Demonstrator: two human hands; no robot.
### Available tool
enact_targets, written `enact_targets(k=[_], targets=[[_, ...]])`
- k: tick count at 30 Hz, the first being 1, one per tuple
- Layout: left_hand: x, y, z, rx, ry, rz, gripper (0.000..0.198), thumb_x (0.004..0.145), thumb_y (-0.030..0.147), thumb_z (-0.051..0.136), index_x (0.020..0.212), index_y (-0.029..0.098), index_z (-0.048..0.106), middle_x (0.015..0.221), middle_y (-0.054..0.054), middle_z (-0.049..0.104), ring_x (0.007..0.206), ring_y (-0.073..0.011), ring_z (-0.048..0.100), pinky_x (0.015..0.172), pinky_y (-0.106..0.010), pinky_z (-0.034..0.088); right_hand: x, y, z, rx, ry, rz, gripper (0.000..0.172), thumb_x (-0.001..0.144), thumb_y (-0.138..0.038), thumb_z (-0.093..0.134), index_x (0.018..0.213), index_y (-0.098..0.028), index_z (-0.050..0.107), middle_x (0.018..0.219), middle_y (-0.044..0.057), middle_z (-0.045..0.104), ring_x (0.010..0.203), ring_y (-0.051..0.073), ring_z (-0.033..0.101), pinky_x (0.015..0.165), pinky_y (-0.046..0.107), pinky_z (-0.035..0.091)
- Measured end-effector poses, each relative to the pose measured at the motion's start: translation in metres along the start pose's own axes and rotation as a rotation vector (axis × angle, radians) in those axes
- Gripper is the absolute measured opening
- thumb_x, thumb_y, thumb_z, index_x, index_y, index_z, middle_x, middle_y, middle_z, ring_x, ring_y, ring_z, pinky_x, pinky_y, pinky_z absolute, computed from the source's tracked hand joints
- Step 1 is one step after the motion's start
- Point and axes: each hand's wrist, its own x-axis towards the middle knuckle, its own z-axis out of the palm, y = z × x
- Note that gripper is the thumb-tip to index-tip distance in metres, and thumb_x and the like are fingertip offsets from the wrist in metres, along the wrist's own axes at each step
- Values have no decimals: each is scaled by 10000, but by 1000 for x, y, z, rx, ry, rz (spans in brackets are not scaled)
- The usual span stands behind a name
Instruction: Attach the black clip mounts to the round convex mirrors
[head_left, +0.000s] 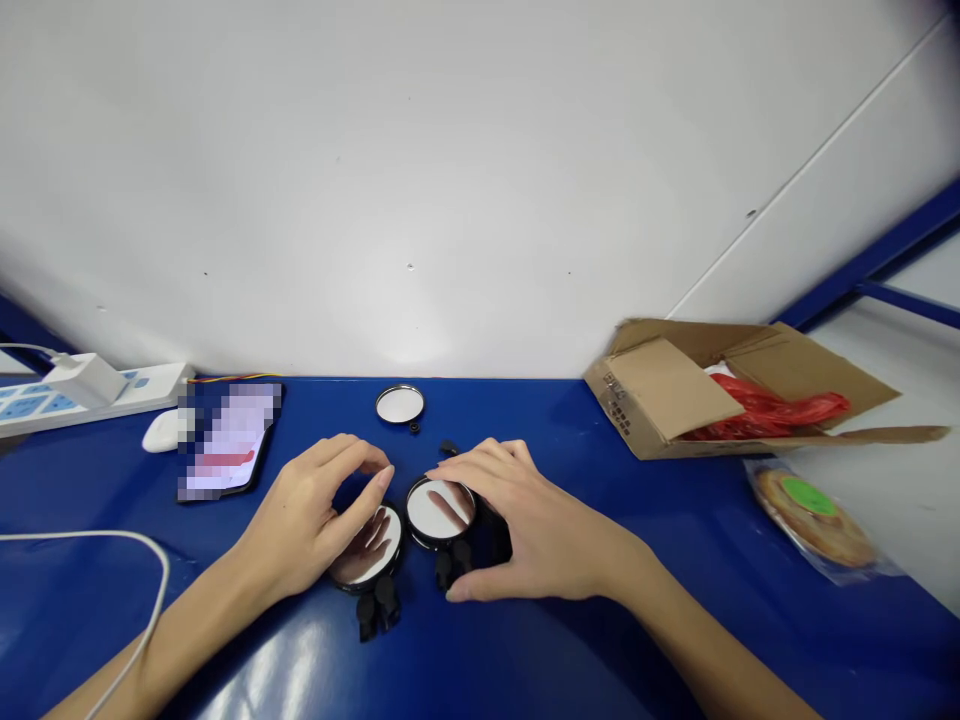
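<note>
We look down on a glossy blue desk (637,560) set against a white wall, with two bare forearms reaching in from the bottom edge.

The left hand (311,520) arches over the left mirror (367,548), a small round mirror in a black frame lying face up near the middle of the desk. One fingertip touches the mirror's upper rim, and the glass reflects the fingers. We cannot tell whether this grip is closed on the mirror or only resting on it. A black clamp stem (377,606) juts from the mirror's lower edge toward us.

The right hand (529,535) holds the right mirror (440,510), a matching one just beside the first. The rims are almost touching. Its grip is closed, with the fingers curled over the far rim and the thumb pressed low against the black mount.

A third mirror (400,404) lies well behind both, near the wall, and a tiny black part (448,447) sits between it and the hands.

At the left we see a smartphone (229,440) with a blurred screen, a white mouse (161,432), a white power strip (112,388) and a white cable (154,575). At the right is an open cardboard box (660,395) holding a red plastic bag (772,410), and near it a round wrapped pastry (814,515).
</note>
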Motion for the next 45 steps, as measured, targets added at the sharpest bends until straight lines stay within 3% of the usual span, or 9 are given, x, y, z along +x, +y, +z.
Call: enact_targets(k=[6, 18, 25, 29, 33, 37, 40, 43, 45], targets=[[-1, 1, 4, 0, -81, -23, 275, 1199, 409, 517, 1119, 251, 728, 1036, -19, 783, 963, -245, 691, 916, -399, 475, 0, 4, 2, 22, 18, 8, 879, 781, -609, 1031, 1520, -347, 634, 1367, 53, 736, 1269, 349, 600, 1149, 548, 415], [-4, 3, 5, -57, -47, -74, 236, 1199, 436, 525, 1247, 290, 703, 1221, -33, 769, 1167, -275, 695, 1041, -436, 495, 2, 4, -6, 63, 54, 20, 730, 749, -489, 1070, 1356, -352, 688, 1252, 16, 724, 1180, 309, 598, 1082, 493, 440], [-8, 17, 1, -384, 28, -202, 559, 1160, 490, 610, 1686, 399, 446, 1456, -67, 711, 1308, -311, 661, 1141, -485, 502, -2, 2, 1, 53, 354, -177, 968, 745, -536, 1038, 1552, -354, 536, 1472, 93, 693, 1303, 378, 620, 1120, 556, 451], [-10, 35, -3, -911, -95, -396, 545, 1135, 647, 591, 1597, 360, 628, 1246, -83, 791, 1168, -324, 739, 875, -377, 601, -4, -7, 11, -45, 465, -290, 1023, 707, -552, 1049, 1553, -357, 508, 1505, 112, 675, 1341, 400, 651, 1126, 562, 451], [-10, 43, 3, -1137, -120, -520, 508, 1009, 557, 856, 1429, 296, 738, 903, -31, 798, 693, -172, 717, 540, -205, 433, -4, -13, 17, -159, 444, -341, 1003, 779, -557, 1007, 1586, -335, 454, 1573, 142, 661, 1360, 389, 675, 1110, 560, 470], [-6, 39, 10, -1191, -71, -516, 382, 963, 393, 944, 1266, 259, 754, 850, -15, 822, 587, -130, 709, 491, -162, 442, 0, -14, 24, -212, 602, -368, 752, 903, -350, 906, 1512, -275, 471, 1568, 179, 680, 1366, 366, 683, 1090, 552, 511], [-4, 39, 9, -1199, 19, -523, 303, 1000, 404, 907, 1186, 246, 728, 824, -19, 839, 585, -148, 738, 565, -220, 587, 5, -13, 31, -260, 799, -313, 340, 1003, -217, 811, 1242, -268, 575, 1218, 106, 806, 1113, 296, 731, 922, 462, 543], [-3, 44, 6, -1175, 64, -541, 309, 992, 407, 917, 1148, 243, 707, 825, -18, 841, 652, -170, 782, 625, -238, 636, 8, -11, 34, -409, 734, -285, 101, 1095, -253, 725, 1067, -234, 630, 944, 53, 767, 899, 254, 677, 785, 419, 466], [-5, 47, 7, -1153, 42, -552, 320, 984, 420, 924, 1147, 243, 714, 848, -28, 849, 688, -167, 792, 596, -194, 605, 8, -11, 35, -503, 670, -299, 101, 1135, -241, 657, 1043, -198, 661, 899, 55, 741, 873, 249, 649, 787, 425, 437]])
